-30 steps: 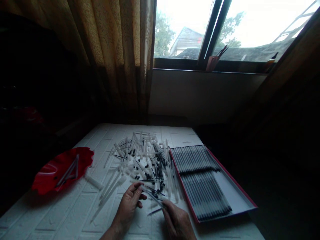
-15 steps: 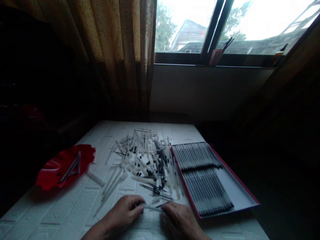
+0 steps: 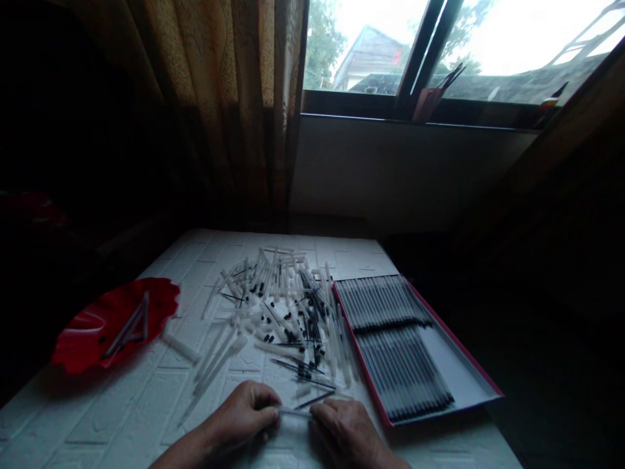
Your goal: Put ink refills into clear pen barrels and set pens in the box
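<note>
Spanning the lower frame: white table [image 3: 122, 404]. Red-edged tray [image 3: 452, 371], lower right, holds two rows of pens [image 3: 405, 374]. Loose clear and black parts [image 3: 312, 306] lie at centre. Red bowl [image 3: 66, 348], lower left, holds a few tubes [image 3: 145, 316]. Left hand [image 3: 244, 417] and right hand [image 3: 351, 430], bottom centre, grip opposite ends of a slim clear tube [image 3: 295, 413]. It lies between them, neither nearer; long axis nearly left–right, right end slightly lower. Tip direction: cannot tell.

White table [image 3: 122, 417] bearing 1 red bowl [image 3: 92, 326], 1 box [image 3: 469, 371], scattered pen parts [image 3: 283, 293].
</note>
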The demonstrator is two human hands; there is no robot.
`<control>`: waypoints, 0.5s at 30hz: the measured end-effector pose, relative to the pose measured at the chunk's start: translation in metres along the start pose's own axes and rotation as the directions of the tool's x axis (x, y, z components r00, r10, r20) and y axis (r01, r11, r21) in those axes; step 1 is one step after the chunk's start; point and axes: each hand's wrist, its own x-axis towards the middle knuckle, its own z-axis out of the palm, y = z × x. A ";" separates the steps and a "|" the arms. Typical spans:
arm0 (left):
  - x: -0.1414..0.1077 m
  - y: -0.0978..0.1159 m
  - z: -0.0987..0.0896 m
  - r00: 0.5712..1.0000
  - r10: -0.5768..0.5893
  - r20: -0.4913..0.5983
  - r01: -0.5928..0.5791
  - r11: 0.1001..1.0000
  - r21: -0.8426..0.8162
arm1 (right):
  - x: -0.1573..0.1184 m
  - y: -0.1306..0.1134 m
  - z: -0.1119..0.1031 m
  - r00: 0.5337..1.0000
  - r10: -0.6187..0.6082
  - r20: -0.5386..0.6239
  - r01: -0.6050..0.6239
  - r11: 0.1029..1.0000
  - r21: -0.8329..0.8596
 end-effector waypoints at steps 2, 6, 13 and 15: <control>0.002 -0.001 0.000 1.000 -0.015 -0.003 0.015 1.000 -0.004 | 0.000 0.000 0.002 0.999 -0.005 -0.032 0.005 1.000 0.024; 0.007 -0.008 0.001 1.000 -0.016 -0.021 0.016 0.999 -0.031 | -0.001 0.004 0.005 0.998 0.000 -0.062 0.005 0.997 0.080; 0.014 -0.015 0.001 0.998 0.024 -0.054 -0.029 0.995 -0.100 | -0.004 0.002 0.005 0.993 0.079 -0.090 -0.068 0.990 0.120; 0.017 -0.020 -0.001 0.996 0.045 -0.078 -0.055 0.990 -0.133 | -0.009 0.005 -0.001 0.983 0.106 -0.149 -0.086 0.988 0.132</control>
